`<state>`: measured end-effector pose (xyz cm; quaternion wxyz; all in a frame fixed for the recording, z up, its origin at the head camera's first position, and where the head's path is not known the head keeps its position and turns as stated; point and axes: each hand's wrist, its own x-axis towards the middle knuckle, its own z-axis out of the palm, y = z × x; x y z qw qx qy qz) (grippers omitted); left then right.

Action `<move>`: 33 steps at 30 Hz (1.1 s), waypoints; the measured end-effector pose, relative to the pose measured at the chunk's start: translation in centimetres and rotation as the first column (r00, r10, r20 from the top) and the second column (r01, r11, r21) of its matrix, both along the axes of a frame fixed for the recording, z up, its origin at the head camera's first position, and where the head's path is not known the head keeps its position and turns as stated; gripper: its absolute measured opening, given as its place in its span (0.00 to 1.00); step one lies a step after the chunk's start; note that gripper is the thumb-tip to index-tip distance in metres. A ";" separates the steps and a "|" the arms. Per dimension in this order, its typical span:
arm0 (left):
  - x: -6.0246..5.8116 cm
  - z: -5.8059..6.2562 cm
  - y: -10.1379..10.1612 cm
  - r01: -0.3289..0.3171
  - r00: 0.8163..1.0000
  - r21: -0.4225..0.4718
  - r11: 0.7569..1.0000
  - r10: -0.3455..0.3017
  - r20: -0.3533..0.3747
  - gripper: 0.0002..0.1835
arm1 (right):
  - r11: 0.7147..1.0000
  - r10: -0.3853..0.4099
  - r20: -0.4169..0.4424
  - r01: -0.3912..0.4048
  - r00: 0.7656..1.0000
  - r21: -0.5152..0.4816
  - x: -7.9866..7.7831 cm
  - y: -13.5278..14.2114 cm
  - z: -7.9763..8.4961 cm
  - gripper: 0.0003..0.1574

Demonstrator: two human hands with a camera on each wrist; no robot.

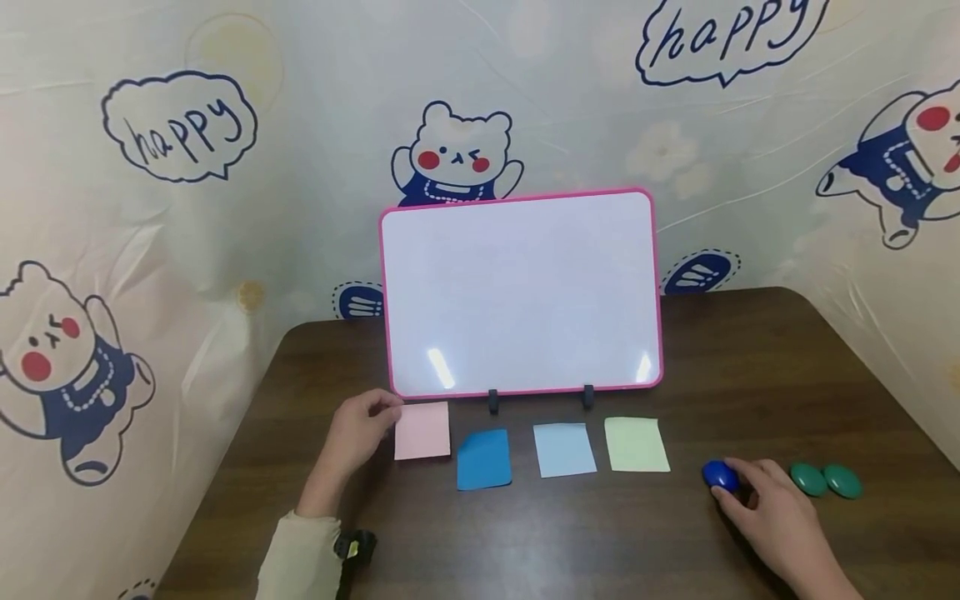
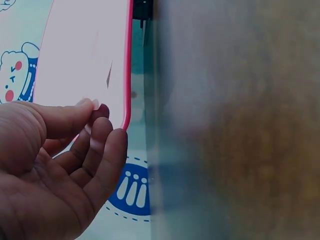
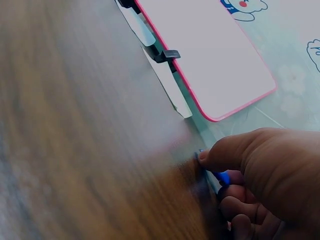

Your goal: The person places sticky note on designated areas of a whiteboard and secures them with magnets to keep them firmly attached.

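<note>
My left hand [image 1: 360, 429] pinches the upper left corner of a pink sticky note [image 1: 423, 432] between thumb and fingers, just below the whiteboard's lower left corner. In the left wrist view the fingertips [image 2: 102, 125] are drawn together in front of the board. On the right, my right hand [image 1: 776, 508] grips a round, glossy blue magnet [image 1: 718, 475], thumb and index finger on its right side. Seen from the right wrist, the blue magnet [image 3: 223, 177] is mostly hidden by the fingers. Two round green magnets [image 1: 807, 480] lie side by side just beyond that hand.
A pink-framed whiteboard [image 1: 525, 292] stands in black clips [image 1: 492, 401] at the table's back, before a printed curtain. In front lie a dark blue note [image 1: 483, 460], a light blue note [image 1: 565, 450] and a pale green note [image 1: 637, 444] on the brown table [image 1: 570, 550].
</note>
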<state>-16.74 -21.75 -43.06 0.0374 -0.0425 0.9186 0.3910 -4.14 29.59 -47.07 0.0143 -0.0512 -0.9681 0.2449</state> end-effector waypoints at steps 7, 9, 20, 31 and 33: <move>-0.8 0.6 0.3 -0.014 0.999 0.007 1.000 0.014 -0.039 0.10 | 1.000 0.000 0.007 0.000 1.000 -0.001 0.1 0.1 -0.1 0.31; -1.0 0.7 0.3 -0.018 0.999 0.011 1.000 0.018 -0.037 0.11 | 1.000 0.002 0.006 -0.002 1.000 -0.003 0.1 0.1 -0.1 0.31; -2.0 1.4 0.5 -0.031 0.998 0.036 0.999 0.033 -0.060 0.12 | 1.000 0.016 -0.004 -0.016 1.000 -0.007 0.1 0.2 -0.2 0.31; -2.9 2.0 0.8 -0.031 0.996 0.099 0.995 0.039 -0.077 0.12 | 1.000 0.002 0.031 -0.002 1.000 -0.005 0.1 0.1 -0.1 0.33; -3.1 2.1 0.8 -0.034 0.995 0.115 0.993 0.044 -0.088 0.12 | 1.000 0.000 0.039 0.000 0.999 -0.006 0.1 0.1 -0.1 0.33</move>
